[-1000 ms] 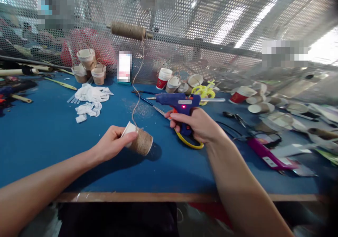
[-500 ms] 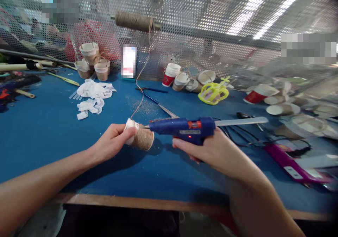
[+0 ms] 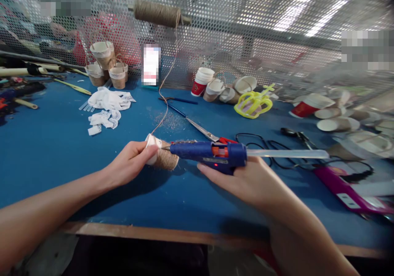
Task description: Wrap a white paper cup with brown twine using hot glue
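Note:
My left hand point(image 3: 134, 161) is closed round the white rim end of a paper cup point(image 3: 168, 160), which lies tilted on its side above the table. Brown twine covers its lower part. A strand of twine point(image 3: 168, 111) runs from the cup up to a spool point(image 3: 156, 13) on the mesh. In my right hand point(image 3: 243, 177) is a blue hot glue gun point(image 3: 197, 152) with a lit red light and a clear glue stick point(image 3: 286, 153) out of its back. Its metal nozzle is at the cup, by my left thumb; whether it touches I cannot tell.
Scissors point(image 3: 201, 129) lie behind the glue gun on the blue table point(image 3: 123, 210). White scraps point(image 3: 107, 99) and twine-wrapped cups point(image 3: 101, 54) are at the left. A yellow crown-shaped piece point(image 3: 252, 106) stands near stacked cups point(image 3: 203, 79). Cables and a purple power strip point(image 3: 341, 190) lie right.
The view has shifted a little. The glue gun has moved slightly left, its nozzle still by the rim end, and its glue stick now points more level. Both hands keep their hold.

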Motion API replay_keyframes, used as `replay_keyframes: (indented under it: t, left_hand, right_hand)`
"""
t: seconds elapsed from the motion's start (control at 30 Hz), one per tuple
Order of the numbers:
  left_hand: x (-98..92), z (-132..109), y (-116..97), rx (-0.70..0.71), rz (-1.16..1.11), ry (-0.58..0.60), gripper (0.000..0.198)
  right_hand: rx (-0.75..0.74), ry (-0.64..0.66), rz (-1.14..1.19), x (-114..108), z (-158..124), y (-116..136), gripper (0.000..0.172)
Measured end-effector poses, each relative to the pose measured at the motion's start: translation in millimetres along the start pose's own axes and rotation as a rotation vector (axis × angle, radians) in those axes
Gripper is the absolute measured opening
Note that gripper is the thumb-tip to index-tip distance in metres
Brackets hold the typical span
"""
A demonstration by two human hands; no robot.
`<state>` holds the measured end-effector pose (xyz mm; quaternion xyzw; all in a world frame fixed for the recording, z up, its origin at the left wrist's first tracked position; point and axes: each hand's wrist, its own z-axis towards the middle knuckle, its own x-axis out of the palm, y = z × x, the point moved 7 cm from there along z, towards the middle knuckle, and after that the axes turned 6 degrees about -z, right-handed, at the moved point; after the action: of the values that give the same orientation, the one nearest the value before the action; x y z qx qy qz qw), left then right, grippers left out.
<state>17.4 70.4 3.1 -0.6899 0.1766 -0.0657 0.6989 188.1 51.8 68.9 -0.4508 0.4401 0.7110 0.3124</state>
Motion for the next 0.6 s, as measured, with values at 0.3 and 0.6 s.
replay_keyframes:
  t: [0.3,0.6]
  left_hand:
    - [8.0,-3.2,-8.3,0.025,0.006,0.072,0.033]
    - [8.6,-2.2,-9.6,0.046,-0.010,0.067,0.035]
  right_hand:
    - [-0.050,-0.028,-0.023,0.7,-2.7,1.6,0.019]
    - [-0.030,0.035,0.023,-0.7,0.2,9.2,0.018]
